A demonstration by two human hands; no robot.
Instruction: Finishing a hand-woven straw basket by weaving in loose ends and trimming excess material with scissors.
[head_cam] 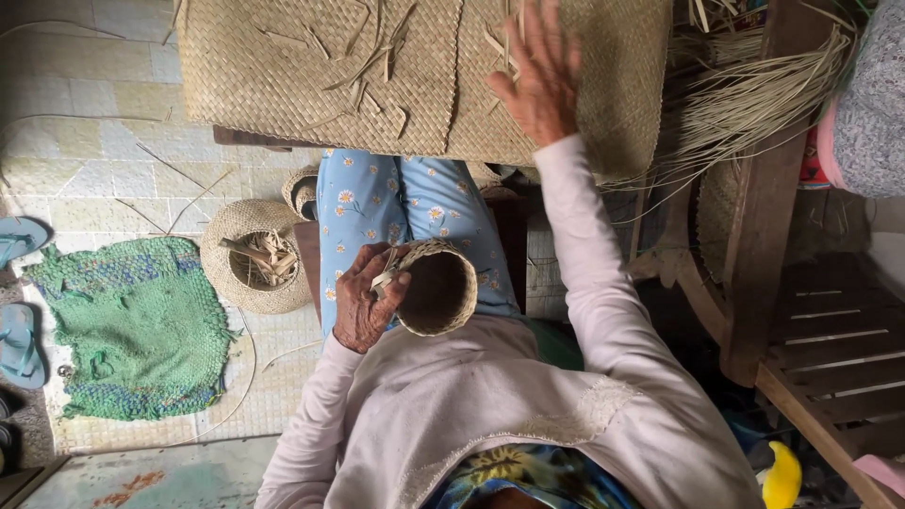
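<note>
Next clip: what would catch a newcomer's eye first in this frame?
Probably the small woven basket held at the lap, the left hand gripping its rim with loose strips. Next, the right hand stretched out flat on the large woven mat at the top, littered with straw bits. On the tiled floor to the left lie a green woven rug and a round basket holding offcuts.

Passage ahead is blocked by the woven mat (311, 85). Open tiled floor (94, 160) is left clear between mat, round basket (255, 254) and green rug (141, 330).
</note>
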